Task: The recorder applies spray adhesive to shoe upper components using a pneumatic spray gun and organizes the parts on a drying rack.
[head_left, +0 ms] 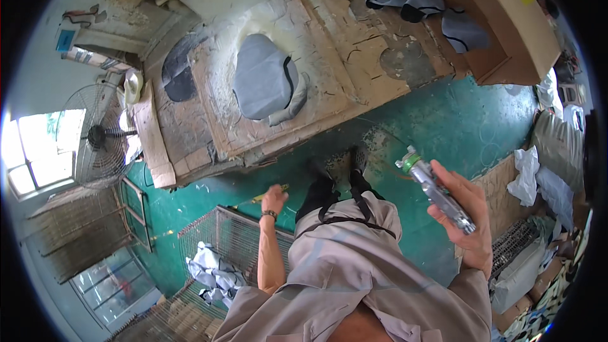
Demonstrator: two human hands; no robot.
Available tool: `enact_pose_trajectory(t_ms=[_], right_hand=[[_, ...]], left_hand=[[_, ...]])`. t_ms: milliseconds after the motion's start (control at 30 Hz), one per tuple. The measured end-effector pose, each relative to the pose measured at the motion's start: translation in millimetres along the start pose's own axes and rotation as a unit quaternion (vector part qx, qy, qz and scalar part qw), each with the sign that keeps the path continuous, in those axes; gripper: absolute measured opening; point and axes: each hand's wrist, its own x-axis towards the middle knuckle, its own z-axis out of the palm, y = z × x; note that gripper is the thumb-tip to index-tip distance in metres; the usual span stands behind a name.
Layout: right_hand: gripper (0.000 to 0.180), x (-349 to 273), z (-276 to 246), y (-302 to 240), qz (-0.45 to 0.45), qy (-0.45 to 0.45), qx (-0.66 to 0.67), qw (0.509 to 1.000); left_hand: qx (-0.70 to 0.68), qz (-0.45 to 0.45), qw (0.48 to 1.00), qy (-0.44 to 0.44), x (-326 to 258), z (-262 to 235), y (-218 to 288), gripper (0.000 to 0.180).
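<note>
My right hand, out at the right over the floor, is wrapped round a silver spray gun with a green ring near its nozzle end. Lower left of the table, my left hand is closed around a thin yellow thing that shows on both sides of the fist; its kind is unclear. On the cardboard-covered table lies a rounded grey fabric piece with black edging, a smaller folded grey part at its lower right. Pale residue surrounds it. Neither hand touches it.
A large cardboard box stands on the table's right, with several grey and black fabric pieces beside and in it. A wire cage basket holding grey fabric sits near my left arm. A fan stands left; bags crowd the right.
</note>
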Motion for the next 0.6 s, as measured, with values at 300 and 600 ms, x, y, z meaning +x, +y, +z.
enact_pose_trajectory(t_ms=[300, 600], right_hand=[[0.067, -14, 0, -36, -0.012, 0.029, -0.051, 0.998], [0.065, -39, 85, -108, -0.035, 0.026, -0.154, 0.987]], left_hand=[[-0.302, -0.318, 0.869, -0.228, -123, 101, -137, 0.030], [-0.387, -0.324, 0.857, -0.107, -85, 67, -154, 0.048]])
